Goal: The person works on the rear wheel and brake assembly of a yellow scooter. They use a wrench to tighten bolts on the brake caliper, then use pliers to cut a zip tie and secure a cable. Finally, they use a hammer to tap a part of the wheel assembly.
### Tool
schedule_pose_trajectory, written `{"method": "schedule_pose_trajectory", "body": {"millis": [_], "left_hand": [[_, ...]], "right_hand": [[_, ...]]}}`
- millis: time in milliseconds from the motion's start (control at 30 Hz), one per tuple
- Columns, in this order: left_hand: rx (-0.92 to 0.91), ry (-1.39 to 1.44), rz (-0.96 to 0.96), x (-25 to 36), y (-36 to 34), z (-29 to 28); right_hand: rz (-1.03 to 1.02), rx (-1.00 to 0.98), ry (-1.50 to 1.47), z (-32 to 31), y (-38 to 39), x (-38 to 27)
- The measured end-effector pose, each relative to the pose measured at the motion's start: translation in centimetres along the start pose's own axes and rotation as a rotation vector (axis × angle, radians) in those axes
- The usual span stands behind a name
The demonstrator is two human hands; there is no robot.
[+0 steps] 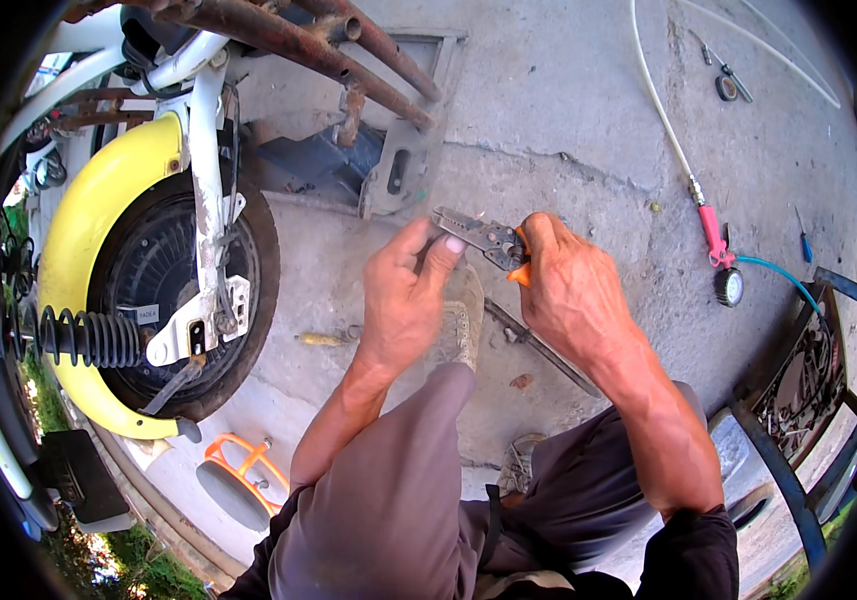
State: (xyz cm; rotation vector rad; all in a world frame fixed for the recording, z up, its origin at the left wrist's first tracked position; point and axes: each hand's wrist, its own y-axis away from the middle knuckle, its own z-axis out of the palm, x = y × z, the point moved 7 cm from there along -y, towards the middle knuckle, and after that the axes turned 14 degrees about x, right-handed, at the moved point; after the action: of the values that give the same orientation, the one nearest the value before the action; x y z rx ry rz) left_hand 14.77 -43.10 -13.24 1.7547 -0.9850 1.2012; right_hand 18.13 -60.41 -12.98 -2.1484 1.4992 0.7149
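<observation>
A grey multi-tool plier (478, 232) with orange handles is held level above the concrete floor, over my shoe (463, 330). My right hand (568, 290) is closed round its handles. My left hand (403, 290) is closed, thumb and fingertips pressed at the plier's jaw end; whatever lies between them is too small to make out. To the left stands a two-wheeler's wheel with a yellow mudguard (88, 240), white fork and black spring.
Rusty tubes (288, 45) cross the top. A pink inflator with gauge (716, 240), a blue screwdriver (805, 245), a metal bar (538, 345) and a yellow-handled tool (320, 339) lie around. An orange-framed object (248, 460) is lower left, a metal frame (778, 460) right.
</observation>
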Motion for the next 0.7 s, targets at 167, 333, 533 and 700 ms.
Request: {"method": "schedule_pose_trajectory", "body": {"millis": [167, 333, 533, 700], "left_hand": [[-0.147, 0.055, -0.037, -0.2, 0.4, 0.9], [-0.147, -0.066, -0.049, 0.2, 0.0, 1.4], [-0.040, -0.181, 0.077, -0.5, 0.1, 0.6], [-0.051, -0.110, -0.029, -3.2, 0.5, 0.3]], "right_hand": [[0.008, -0.055, 0.013, -0.2, 0.0, 0.2], [0.169, -0.151, -0.173, 0.1, 0.2, 0.8], [0.440, -0.093, -0.343, -0.2, 0.4, 1.9], [0.572, 0.100, -0.510, -1.3, -0.4, 4.6]]}}
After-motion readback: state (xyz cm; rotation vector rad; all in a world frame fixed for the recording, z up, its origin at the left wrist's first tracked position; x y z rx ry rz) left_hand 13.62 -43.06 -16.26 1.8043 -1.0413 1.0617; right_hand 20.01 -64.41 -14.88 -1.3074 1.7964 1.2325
